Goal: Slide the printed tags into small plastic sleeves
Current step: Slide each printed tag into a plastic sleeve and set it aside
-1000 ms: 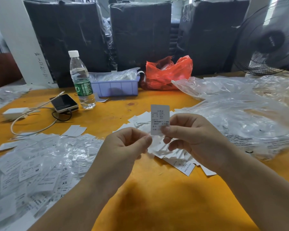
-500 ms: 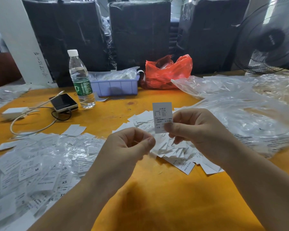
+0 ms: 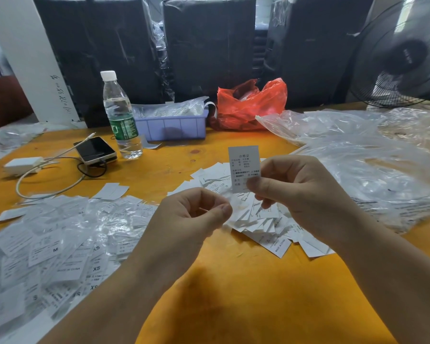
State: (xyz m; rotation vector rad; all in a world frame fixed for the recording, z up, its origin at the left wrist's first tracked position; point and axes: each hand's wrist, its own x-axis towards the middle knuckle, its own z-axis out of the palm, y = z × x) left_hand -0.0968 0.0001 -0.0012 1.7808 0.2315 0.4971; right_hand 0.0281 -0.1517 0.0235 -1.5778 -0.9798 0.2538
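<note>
- I judge the job partly done; a heap of sleeved tags [image 3: 55, 244] lies at my left, loose bare tags [image 3: 258, 219] still wait under my hands
- My right hand [image 3: 301, 192] pinches one printed tag [image 3: 243, 165] upright by its lower edge
- My left hand [image 3: 194, 219] is curled, thumb pressed to forefinger just below that tag; a sleeve there I cannot tell

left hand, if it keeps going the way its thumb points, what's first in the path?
Likely the printed tag pinched upright by the right hand, just up and right of the left hand. Depth is unclear, so it might pass in front.
</note>
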